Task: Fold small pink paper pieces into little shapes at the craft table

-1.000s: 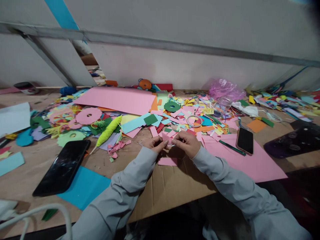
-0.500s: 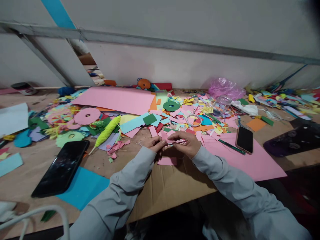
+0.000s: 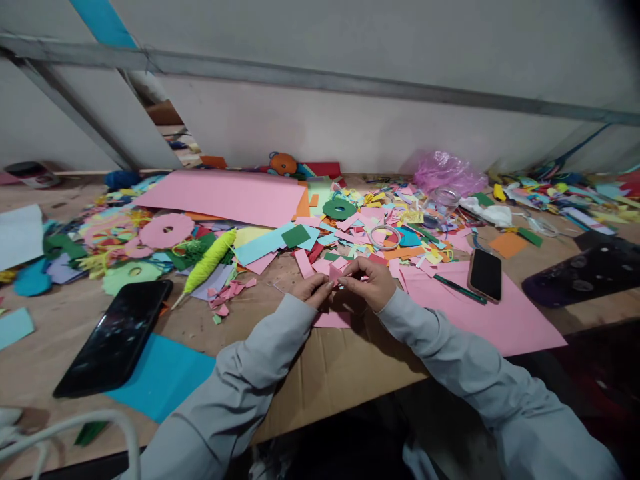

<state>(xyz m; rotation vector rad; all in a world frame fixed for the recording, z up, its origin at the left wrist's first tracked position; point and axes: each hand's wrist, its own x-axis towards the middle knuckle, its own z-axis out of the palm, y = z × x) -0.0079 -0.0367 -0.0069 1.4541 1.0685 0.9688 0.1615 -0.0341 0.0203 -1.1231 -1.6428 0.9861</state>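
Observation:
Over the cardboard sheet at the table's front, my two hands meet at a small folded piece of pink paper. My left hand pinches its left side between thumb and fingers. On the other side, my right hand is closed on the same piece, fingertips nearly touching the left thumb. Fingers cover part of the paper, so its full shape is hidden. Under my hands lies a flat pink paper strip. Beyond them spreads a heap of coloured paper scraps, with a roll of tape on it.
To the left lie a black phone, a blue paper sheet and a bundle of yellow-green yarn. On the right are a large pink sheet, a green pen, a smaller phone and a dark bottle.
The thin dark stick seen at my right fingers is no longer visible. Both hands have drawn slightly closer together around the pink paper. The whole view has shifted a little.

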